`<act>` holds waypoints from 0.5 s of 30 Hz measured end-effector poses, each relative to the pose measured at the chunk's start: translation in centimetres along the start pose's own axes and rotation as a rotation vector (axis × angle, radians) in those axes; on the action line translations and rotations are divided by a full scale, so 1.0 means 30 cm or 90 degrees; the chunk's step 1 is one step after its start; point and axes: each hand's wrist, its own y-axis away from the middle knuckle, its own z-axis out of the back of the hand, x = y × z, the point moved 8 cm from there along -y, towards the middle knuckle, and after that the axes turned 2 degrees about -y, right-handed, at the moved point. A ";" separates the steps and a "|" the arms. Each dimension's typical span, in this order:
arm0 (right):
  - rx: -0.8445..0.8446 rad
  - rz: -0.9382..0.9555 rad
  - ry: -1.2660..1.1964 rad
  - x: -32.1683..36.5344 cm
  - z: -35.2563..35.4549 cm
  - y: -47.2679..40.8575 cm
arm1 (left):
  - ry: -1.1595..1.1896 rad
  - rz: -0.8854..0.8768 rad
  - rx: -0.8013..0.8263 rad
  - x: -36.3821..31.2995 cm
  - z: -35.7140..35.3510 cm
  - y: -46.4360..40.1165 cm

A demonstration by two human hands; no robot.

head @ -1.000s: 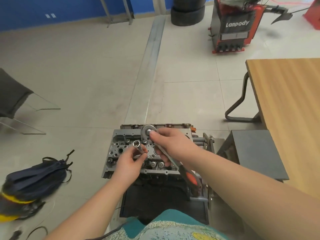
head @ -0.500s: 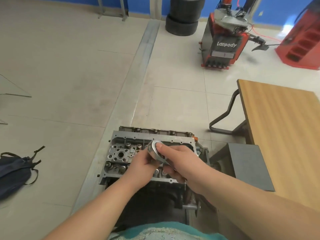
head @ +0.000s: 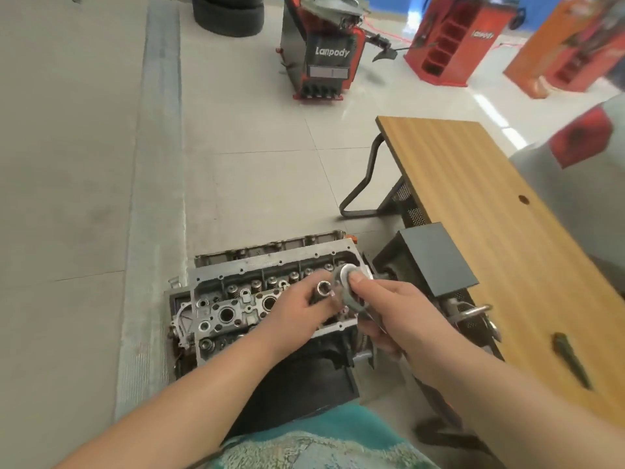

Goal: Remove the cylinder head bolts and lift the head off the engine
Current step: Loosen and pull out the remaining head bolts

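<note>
The head (head: 270, 292) sits on the engine (head: 304, 367) on the floor, valve side up, its long axis running from lower left to upper right. Above its right end, the left hand (head: 297, 316) pinches a socket (head: 323, 288) between curled fingers, the open end facing up toward the camera. Just to its right, the right hand (head: 389, 313) grips a ratchet (head: 350, 289): the thumb presses on the round head, and the handle runs down and right through the curled fingers, mostly hidden. Socket and ratchet head sit very close; whether they touch cannot be told. A wooden table (head: 490, 214) stands to the right, with a dark tool (head: 571, 358) lying on it. A red tyre machine (head: 324, 52) stands farther back.
</note>
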 end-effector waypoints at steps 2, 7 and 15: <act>-0.030 -0.006 -0.005 -0.021 -0.031 0.021 | -0.031 -0.013 0.049 -0.024 0.010 -0.016; -0.089 -0.033 0.009 -0.002 -0.048 0.054 | -0.156 -0.027 0.080 -0.061 0.010 -0.060; -0.161 -0.057 0.037 0.035 -0.079 0.061 | -0.143 -0.020 0.065 -0.043 0.007 -0.060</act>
